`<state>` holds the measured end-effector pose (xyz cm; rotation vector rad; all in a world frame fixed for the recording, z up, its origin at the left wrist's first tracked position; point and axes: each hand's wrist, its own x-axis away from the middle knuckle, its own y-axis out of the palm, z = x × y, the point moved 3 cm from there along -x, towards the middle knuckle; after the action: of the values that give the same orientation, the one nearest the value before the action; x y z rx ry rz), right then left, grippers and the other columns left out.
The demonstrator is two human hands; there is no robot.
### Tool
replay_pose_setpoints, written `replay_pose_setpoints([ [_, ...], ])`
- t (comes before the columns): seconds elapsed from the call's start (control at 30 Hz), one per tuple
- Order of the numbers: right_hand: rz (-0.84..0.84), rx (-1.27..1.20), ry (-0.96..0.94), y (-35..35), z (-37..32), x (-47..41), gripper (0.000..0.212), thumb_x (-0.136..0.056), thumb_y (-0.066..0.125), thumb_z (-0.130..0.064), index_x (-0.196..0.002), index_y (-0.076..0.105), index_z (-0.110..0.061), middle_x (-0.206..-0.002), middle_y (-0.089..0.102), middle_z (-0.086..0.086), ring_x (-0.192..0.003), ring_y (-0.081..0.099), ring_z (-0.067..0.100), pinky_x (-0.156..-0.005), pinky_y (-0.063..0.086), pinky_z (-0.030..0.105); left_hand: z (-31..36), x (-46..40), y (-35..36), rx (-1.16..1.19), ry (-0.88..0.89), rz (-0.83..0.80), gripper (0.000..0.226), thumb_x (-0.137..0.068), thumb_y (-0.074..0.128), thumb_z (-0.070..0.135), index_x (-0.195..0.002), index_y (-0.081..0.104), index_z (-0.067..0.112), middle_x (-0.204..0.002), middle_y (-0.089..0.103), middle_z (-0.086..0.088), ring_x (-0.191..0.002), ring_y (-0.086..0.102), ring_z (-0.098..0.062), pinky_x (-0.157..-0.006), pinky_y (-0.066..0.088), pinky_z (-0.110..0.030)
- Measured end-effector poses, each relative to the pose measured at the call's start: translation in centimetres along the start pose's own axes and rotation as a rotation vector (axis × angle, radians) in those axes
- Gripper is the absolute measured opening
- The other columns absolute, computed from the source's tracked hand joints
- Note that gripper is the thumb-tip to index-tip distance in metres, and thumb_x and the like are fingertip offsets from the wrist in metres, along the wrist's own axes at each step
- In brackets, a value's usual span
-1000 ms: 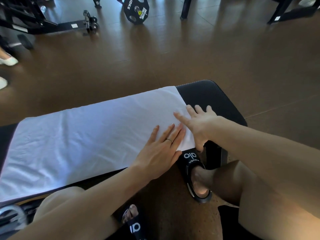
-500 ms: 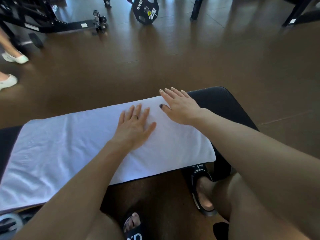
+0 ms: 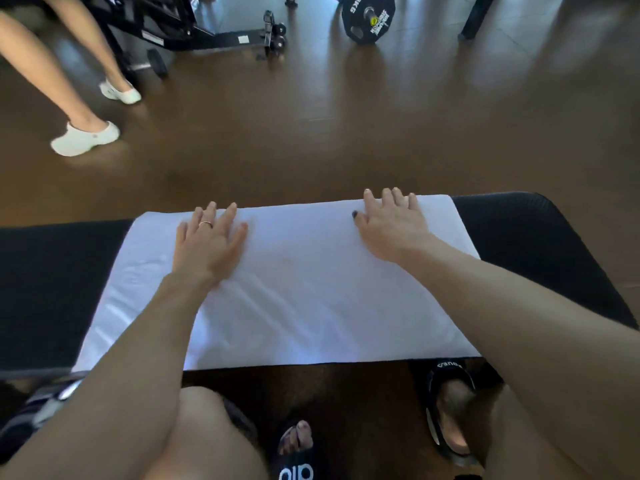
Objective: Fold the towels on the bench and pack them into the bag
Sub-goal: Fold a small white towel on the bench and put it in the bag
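The white towel (image 3: 311, 289) lies flat across the black bench (image 3: 540, 237), its near edge at the bench's front edge. The left hand (image 3: 207, 244) rests palm-down on the towel's far left part, fingers straight and slightly spread. The right hand (image 3: 391, 226) rests palm-down near the far right corner, fingers extended to the far edge. Neither hand grips anything.

Daylight pours in from beyond the weight plate (image 3: 368, 16), streaking pale glare down the glossy brown floor (image 3: 346, 133). The white towel (image 3: 311, 289) glows bright, faintly bluish, nearly washed out. Below the towel it's dim, and the sandals (image 3: 450, 410) sit in deep shadow. Wide-angle bending curves the bench (image 3: 540, 237) edges, and everything looks soft, slightly smeared.
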<state>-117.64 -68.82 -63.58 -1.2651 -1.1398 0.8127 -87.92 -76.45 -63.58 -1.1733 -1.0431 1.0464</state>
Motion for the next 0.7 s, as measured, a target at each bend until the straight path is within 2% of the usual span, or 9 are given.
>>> replay_pose_setpoints([
  [0.03,0.041,0.007,0.005,0.0,-1.0,0.0,0.064,-0.104,0.015,-0.050,-0.160,0.011,-0.019,-0.166,0.014,0.016,-0.154,0.008,0.031,-0.124,0.003,0.049,-0.9,0.1,0.0,0.046,-0.007,-0.018,0.056,-0.105,0.023,0.051,-0.160,0.021,0.037,-0.170,0.011,-0.001,-0.156,0.005,-0.021,-0.125,0.002,-0.043],
  [0.1,0.114,-0.032,-0.151,-0.3,-4.5,0.3,0.063,-0.105,0.019,-0.049,-0.160,0.013,-0.020,-0.165,0.017,0.015,-0.153,0.011,0.030,-0.124,0.006,0.049,-1.4,-0.2,-0.2,0.144,0.004,-0.008,0.054,-0.107,0.026,0.047,-0.160,0.022,0.036,-0.170,0.012,-0.002,-0.156,0.007,-0.021,-0.125,0.004,-0.042],
  [0.17,0.087,-0.107,-0.323,-0.3,-8.1,0.5,0.060,-0.106,0.020,-0.048,-0.160,0.012,-0.025,-0.166,0.015,0.009,-0.154,0.010,0.025,-0.124,0.006,0.048,-1.9,-0.6,-0.7,0.187,-0.008,0.021,0.054,-0.107,0.026,0.046,-0.160,0.022,0.034,-0.169,0.014,-0.002,-0.156,0.008,-0.021,-0.125,0.006,-0.043],
  [0.2,0.061,-0.127,-0.352,0.0,-9.2,0.5,0.059,-0.106,0.019,-0.048,-0.160,0.012,-0.026,-0.167,0.014,0.007,-0.154,0.008,0.023,-0.124,0.005,0.047,-2.5,-0.8,-0.7,0.167,-0.022,0.017,0.054,-0.107,0.025,0.046,-0.160,0.022,0.034,-0.169,0.013,0.000,-0.156,0.007,-0.020,-0.125,0.005,-0.043],
  [0.33,0.045,-0.065,-0.303,1.2,-9.2,0.2,0.059,-0.105,0.014,-0.048,-0.160,0.008,-0.028,-0.168,0.008,0.003,-0.155,0.003,0.021,-0.125,0.000,0.044,-6.7,-1.1,-0.2,0.074,-0.032,-0.041,0.054,-0.106,0.019,0.048,-0.159,0.019,0.040,-0.169,0.009,0.008,-0.156,0.002,-0.014,-0.126,0.001,-0.039],
  [0.57,0.064,-0.046,-0.292,1.3,-9.2,0.5,0.060,-0.104,0.010,-0.049,-0.160,0.006,-0.030,-0.168,0.007,0.003,-0.155,0.002,0.021,-0.125,0.000,0.043,-12.7,-1.5,-0.7,0.016,-0.070,-0.051,0.054,-0.106,0.013,0.051,-0.159,0.016,0.044,-0.170,0.006,0.009,-0.156,0.002,-0.014,-0.126,0.002,-0.042],
  [0.7,0.072,-0.049,-0.292,1.4,-9.4,0.2,0.060,-0.103,0.010,-0.050,-0.160,0.007,-0.031,-0.168,0.008,0.002,-0.155,0.002,0.020,-0.125,0.000,0.042,-12.5,-0.4,-1.6,-0.018,-0.095,-0.071,0.058,-0.106,0.015,0.051,-0.161,0.011,0.036,-0.171,0.001,0.001,-0.157,-0.002,-0.019,-0.126,-0.001,-0.040],
])
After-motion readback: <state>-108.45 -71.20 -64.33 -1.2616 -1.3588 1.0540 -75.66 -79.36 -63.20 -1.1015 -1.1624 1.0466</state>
